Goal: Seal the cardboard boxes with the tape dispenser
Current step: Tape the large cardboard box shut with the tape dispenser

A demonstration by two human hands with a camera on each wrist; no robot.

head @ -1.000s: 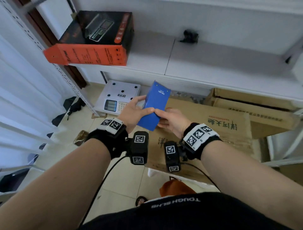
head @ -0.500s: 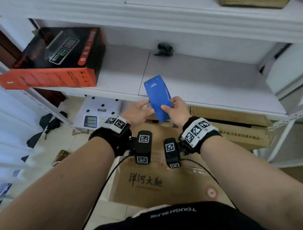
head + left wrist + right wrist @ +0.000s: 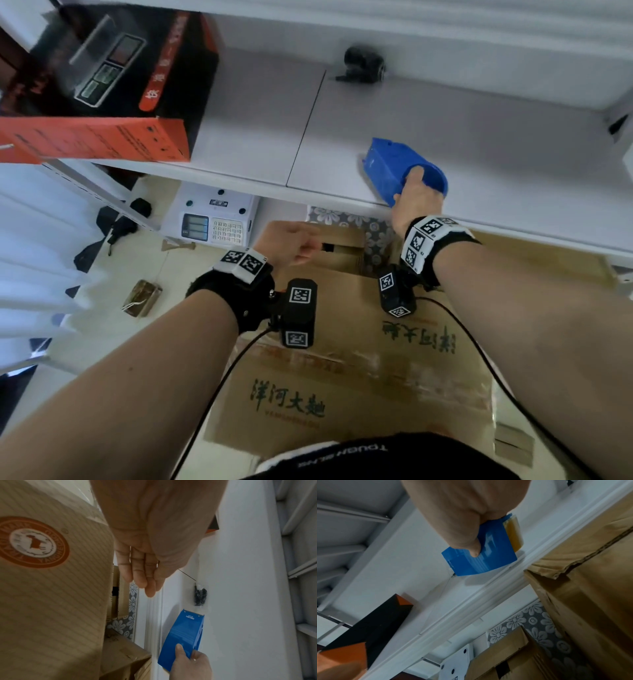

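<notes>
The right hand (image 3: 416,198) grips the rear end of the blue tape dispenser (image 3: 394,164), thumb curled over its top and fingers wrapped under it. The dispenser lies on the white shelf (image 3: 239,120) close to the front edge, at about two o'clock in the head view, its narrow toothed end pointing toward the back of the shelf. In the right wrist view a roll of tan tape (image 3: 513,534) shows at the dispenser's side, just beside the thumb.

The left hand (image 3: 291,243) holds nothing. It hangs below the shelf edge near the centre of the head view, fingers loosely curled and close together, above the cardboard boxes. In the left wrist view its fingers (image 3: 137,572) point down, free of any surface.

A large brown cardboard box (image 3: 342,377) with green printed characters sits on the floor at six o'clock, directly under both forearms; glossy tape runs across its top. More cardboard boxes (image 3: 342,246) stand behind it under the shelf.

On the shelf, an orange and black carton (image 3: 102,102) fills the ten o'clock corner, and a small black object (image 3: 363,65) sits at twelve o'clock by the back wall. Between the carton and the dispenser the shelf surface is bare. A white weighing scale (image 3: 212,219) rests on the floor at nine o'clock, beside the boxes.
</notes>
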